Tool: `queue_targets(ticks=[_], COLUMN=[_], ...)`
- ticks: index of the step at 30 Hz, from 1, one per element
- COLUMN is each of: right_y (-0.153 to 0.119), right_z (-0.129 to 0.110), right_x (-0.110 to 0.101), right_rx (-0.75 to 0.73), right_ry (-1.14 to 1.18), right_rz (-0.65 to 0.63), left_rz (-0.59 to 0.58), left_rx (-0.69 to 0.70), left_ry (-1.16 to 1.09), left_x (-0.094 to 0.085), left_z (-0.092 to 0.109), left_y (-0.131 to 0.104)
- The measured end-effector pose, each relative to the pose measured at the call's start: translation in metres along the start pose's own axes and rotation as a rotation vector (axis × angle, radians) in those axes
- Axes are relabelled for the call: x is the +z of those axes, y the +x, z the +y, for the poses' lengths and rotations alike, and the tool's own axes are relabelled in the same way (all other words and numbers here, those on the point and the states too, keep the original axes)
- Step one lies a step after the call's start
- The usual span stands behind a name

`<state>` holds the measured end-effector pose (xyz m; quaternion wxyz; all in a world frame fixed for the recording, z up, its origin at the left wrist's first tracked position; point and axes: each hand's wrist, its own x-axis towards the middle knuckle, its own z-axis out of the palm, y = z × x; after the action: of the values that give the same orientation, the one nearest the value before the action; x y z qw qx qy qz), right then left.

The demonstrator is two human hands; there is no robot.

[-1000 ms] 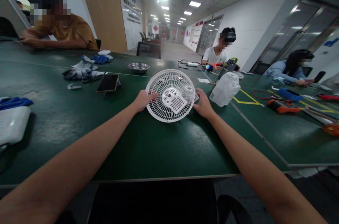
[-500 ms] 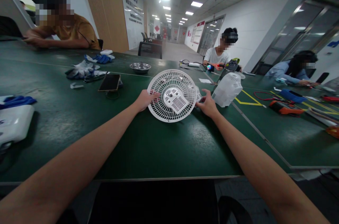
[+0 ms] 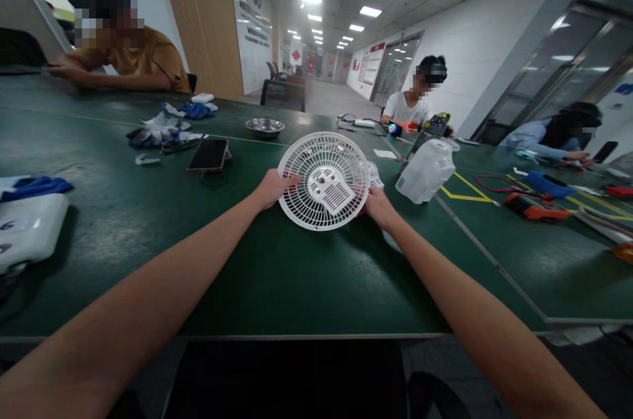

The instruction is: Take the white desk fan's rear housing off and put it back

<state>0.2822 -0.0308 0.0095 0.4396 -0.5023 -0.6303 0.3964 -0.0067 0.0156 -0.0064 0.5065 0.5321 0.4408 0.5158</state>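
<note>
A round white fan guard (image 3: 297, 208) stands tilted above the green table, its slotted centre cover (image 3: 332, 191) facing me. On its left rim my left hand (image 3: 271, 189) is closed, thumb over the bars and the other fingers behind. My right hand (image 3: 378, 208) closes at the lower right rim; its fingertips are hidden behind the guard. Just above that hand, a white vented part (image 3: 376, 175) shows partly from behind the guard. To the right, apart from my hand, is a translucent white plastic container-like piece (image 3: 426, 171).
A phone (image 3: 208, 155), gloves (image 3: 161, 130) and a metal bowl (image 3: 265, 127) lie left of centre. A white appliance (image 3: 32, 227) sits at far left. Right, an orange-black meter (image 3: 537, 208) lies by a blue pouch (image 3: 548, 183). Several people sit around the table.
My right hand has moved left and slightly down, from beside the vented part onto the guard's lower right rim. My left hand keeps its hold. The view has shifted slightly.
</note>
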Motion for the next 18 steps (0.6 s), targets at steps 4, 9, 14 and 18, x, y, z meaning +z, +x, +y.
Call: queue_targets(ticks=[4,9,14,18], right_y=[-0.012,-0.02,-0.02,-0.018], right_z=[-0.01,-0.02,-0.02,-0.022], right_x=[0.022,0.03,0.034,0.031], right_rx=[0.256,0.334,0.297,0.18], right_ry=[0.327,0.553,0.63,0.606], right_rz=[-0.258,-0.366,-0.272,-0.128], left_rz=[0.001,-0.007,-0.019,-0.042], left_rx=[0.013,-0.001,0.003,-0.03], left_ry=[0.011,0.01,-0.066,-0.146], left_x=[0.0,-0.001,-0.001,-0.001], left_z=[0.0,-0.002,-0.006,-0.008], left_y=[0.0,0.001,0.004,0.008])
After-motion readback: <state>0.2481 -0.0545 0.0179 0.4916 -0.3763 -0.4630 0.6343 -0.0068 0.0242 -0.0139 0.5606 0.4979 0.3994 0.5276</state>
